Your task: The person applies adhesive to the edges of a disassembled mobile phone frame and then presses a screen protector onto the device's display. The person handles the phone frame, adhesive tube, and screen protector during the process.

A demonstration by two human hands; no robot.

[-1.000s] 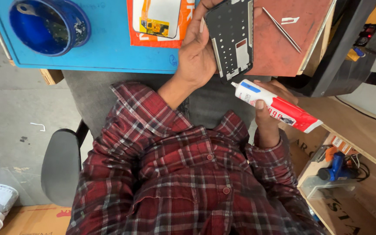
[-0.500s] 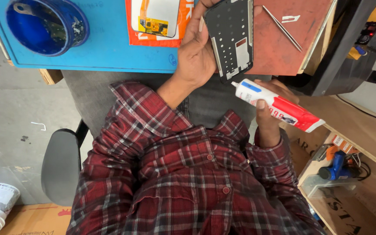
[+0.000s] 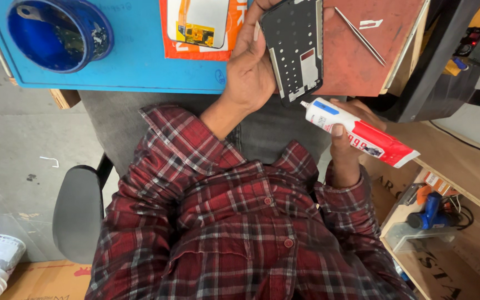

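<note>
Since the earlier frame the glue tube has edged slightly toward the phone frame; its nozzle now sits just at the frame's lower edge. Left hand fingers clamped around the dark phone frame, held upright over the blue mat. Right hand fingers wrapped around the tube, right of the mat. Tweezers lie beyond the frame.
</note>
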